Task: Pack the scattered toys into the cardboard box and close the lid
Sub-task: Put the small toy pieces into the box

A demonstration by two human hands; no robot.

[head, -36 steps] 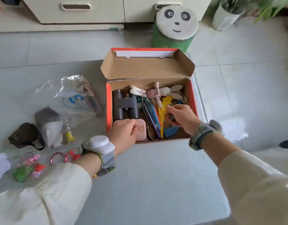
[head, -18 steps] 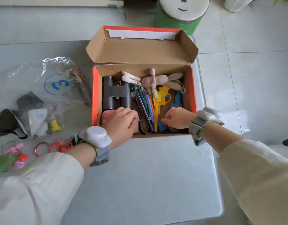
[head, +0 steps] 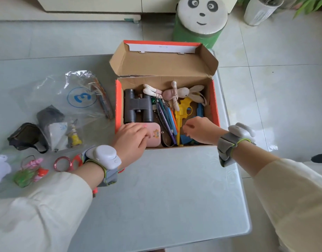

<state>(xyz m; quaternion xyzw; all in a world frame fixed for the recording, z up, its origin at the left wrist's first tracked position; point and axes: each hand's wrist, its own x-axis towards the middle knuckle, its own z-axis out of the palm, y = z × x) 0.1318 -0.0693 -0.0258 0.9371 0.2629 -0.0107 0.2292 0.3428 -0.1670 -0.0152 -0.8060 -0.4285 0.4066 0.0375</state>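
Left hand (head: 132, 140) rests on pink case (head: 154, 138) (inside box (head: 118, 106)).

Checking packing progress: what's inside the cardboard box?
Inside the cardboard box: black binoculars, pink case partly under the left hand, plush bunny, pens, yellow toy gun, blue toy gun. The right hand covers the near right corner; lower layers are hidden.

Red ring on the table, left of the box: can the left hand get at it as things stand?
Probably yes. The red ring lies uncovered on the table near the left wrist; the left hand would only need to draw back from the pink case it touches.
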